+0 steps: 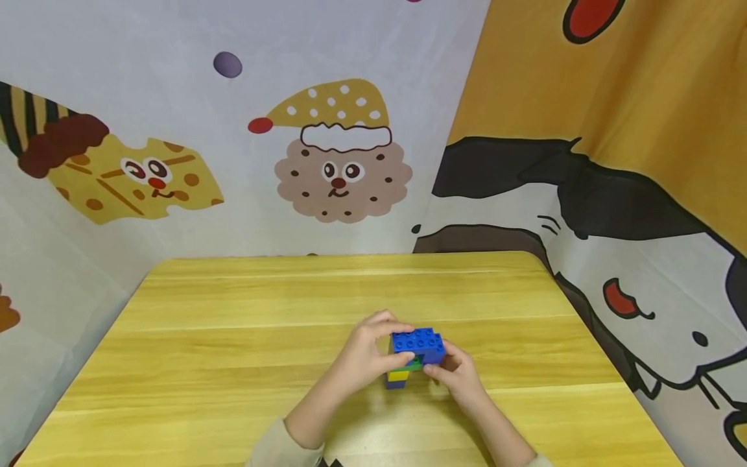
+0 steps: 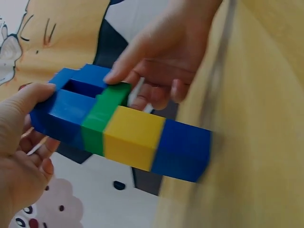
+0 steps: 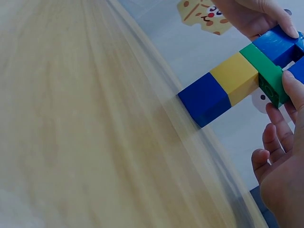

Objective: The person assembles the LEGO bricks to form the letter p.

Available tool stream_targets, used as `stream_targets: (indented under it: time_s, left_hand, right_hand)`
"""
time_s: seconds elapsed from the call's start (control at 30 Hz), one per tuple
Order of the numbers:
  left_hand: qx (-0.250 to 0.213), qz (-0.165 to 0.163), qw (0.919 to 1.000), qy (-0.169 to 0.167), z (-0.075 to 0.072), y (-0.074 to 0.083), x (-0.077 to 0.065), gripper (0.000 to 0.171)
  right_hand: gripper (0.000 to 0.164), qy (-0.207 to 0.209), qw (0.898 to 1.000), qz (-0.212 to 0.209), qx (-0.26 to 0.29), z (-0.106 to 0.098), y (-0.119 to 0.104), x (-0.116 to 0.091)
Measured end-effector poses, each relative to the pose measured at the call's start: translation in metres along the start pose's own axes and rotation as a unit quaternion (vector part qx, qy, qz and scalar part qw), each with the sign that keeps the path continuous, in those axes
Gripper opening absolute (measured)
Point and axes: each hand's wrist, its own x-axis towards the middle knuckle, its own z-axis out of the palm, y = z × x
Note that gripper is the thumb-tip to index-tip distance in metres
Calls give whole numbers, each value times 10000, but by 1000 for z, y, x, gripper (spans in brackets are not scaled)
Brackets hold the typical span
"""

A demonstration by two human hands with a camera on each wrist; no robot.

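Note:
A small tower of building blocks stands on the wooden table, with a dark blue block (image 2: pixel 183 149) at the bottom, a yellow block (image 2: pixel 134 135) over it, then a wider green block (image 2: pixel 105 116). Blue blocks (image 1: pixel 418 340) cap the tower, their studs facing up. From the left side, my left hand (image 1: pixel 364 353) pinches the top blue piece between thumb and fingers. My right hand (image 1: pixel 463 379) grips the other end, its thumb close to where blue meets green. The right fingertips behind the blocks are partly hidden. A gap shows between the blue pieces in the left wrist view.
The yellow wooden table (image 1: pixel 233 337) stretches around the tower on every side. Behind it hangs a printed cloth (image 1: pixel 245 194) with cartoon figures, running down past the table's far and right edges.

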Motion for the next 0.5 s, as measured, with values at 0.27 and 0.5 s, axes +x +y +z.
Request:
stream_targets:
  time_s: [0.27, 0.5]
  left_hand:
    - [-193, 456, 9983, 320, 8, -14, -8, 39]
    - [-345, 584, 9966, 462, 8, -20, -17, 43]
  right_hand:
    - [44, 13, 9999, -129, 24, 1, -1, 0]
    - [47, 87, 9999, -95, 98, 3, -1, 1]
